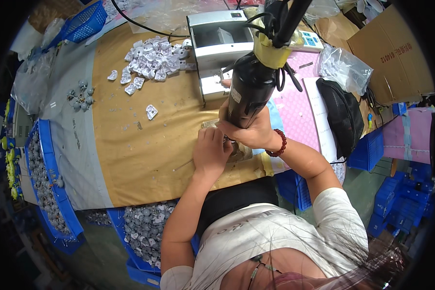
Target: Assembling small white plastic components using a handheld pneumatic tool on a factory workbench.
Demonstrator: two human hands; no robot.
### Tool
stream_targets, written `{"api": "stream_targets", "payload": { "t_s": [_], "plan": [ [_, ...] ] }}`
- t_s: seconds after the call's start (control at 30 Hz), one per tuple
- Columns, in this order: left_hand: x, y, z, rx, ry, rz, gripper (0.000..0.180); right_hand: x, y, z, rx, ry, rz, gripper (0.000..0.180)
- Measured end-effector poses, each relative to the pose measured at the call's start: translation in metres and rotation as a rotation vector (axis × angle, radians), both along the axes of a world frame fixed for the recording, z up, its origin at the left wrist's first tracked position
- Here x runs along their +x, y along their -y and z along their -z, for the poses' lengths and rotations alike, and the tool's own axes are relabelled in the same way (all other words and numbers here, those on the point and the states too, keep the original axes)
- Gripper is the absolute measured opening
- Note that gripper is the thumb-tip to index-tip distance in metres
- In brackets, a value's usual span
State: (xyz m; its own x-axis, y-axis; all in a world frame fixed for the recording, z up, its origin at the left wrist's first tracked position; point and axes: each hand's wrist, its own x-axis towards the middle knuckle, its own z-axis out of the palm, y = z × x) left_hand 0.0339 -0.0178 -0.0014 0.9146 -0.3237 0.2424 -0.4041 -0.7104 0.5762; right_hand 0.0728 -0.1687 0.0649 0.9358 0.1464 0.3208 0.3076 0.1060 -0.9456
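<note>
Closed tight around the black tool [251,86], the right hand [256,131] holds it over the desk [130,166], near the front edge. The left hand [211,149] is curled just beside it; I cannot tell what it holds, because its fingers hide that. Past the desk's left edge, a long blue bin [66,198] is full of gray round bits [46,181]. Below the front edge, another blue bin [118,231] has gray bits too, partly covered by the left arm. Toward the back edge stands a white machine [221,50], partly behind the tool. Left of it lie small white pieces [154,58].

Left hand [210,148] curled, palm-down; right hand [256,131] gripping
</note>
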Motion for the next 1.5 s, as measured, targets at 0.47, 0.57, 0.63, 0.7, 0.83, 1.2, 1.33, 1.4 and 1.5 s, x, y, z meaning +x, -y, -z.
{"api": "stream_targets", "payload": {
  "t_s": [0.47,0.57,0.63,0.7,0.83,1.2,1.33,1.4,1.5],
  "plan": [
    [-0.001,0.001,0.000,0.004,0.018,-0.007,0.026,0.002,0.000,0.001,-0.035,0.069,0.007,0.073],
    [-0.001,0.002,-0.002,0.009,-0.001,-0.009,0.027,0.001,-0.003,0.002,0.032,0.026,0.041,0.066],
    [-0.002,0.002,-0.001,0.011,0.006,-0.013,0.027,0.000,-0.003,-0.001,0.059,-0.011,0.040,0.063],
    [-0.001,0.001,0.001,0.009,0.023,-0.015,0.027,0.000,-0.002,-0.001,0.023,0.026,0.003,0.068],
    [-0.001,0.001,0.003,-0.005,0.055,-0.012,0.026,0.001,0.003,0.004,-0.076,0.125,-0.059,0.080],
    [-0.001,0.001,0.007,-0.003,0.041,-0.001,0.026,0.000,0.004,0.004,-0.089,0.165,-0.083,0.079],
    [-0.001,-0.001,0.006,-0.011,0.024,0.011,0.027,0.000,0.010,0.007,-0.124,0.158,-0.142,0.078],
    [0.000,-0.003,0.005,-0.047,0.009,0.036,0.027,-0.001,0.010,0.007,-0.255,0.283,-0.094,0.078],
    [0.001,-0.005,0.003,-0.133,-0.021,0.064,0.028,-0.003,0.007,0.012,-0.401,0.443,-0.048,0.076]
  ]
}}
